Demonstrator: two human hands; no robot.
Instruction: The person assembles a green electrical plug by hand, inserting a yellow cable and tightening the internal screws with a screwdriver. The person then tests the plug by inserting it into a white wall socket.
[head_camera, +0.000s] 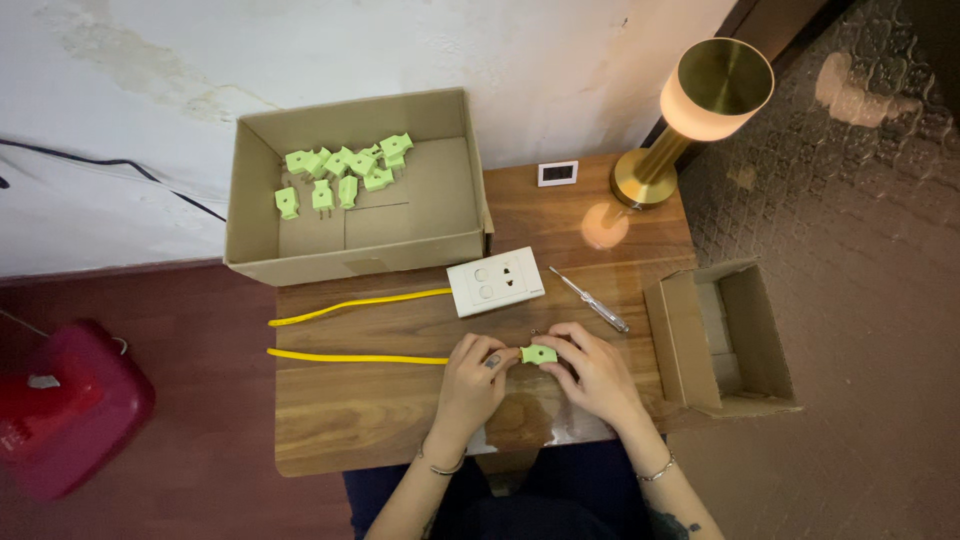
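Right now both hands meet over the small green plug (539, 353) at the front of the wooden table (380, 420): the left hand (478, 372) and right hand (592, 368) pinch it from either side, with the yellow cable (350, 357) running in from the left. A loose grip could let the plug slip, or the cable pull out.

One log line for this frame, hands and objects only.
left hand: on yellow cable end | right hand: holds green plug | both over wooden table | screwdriver, white socket plate: untouched
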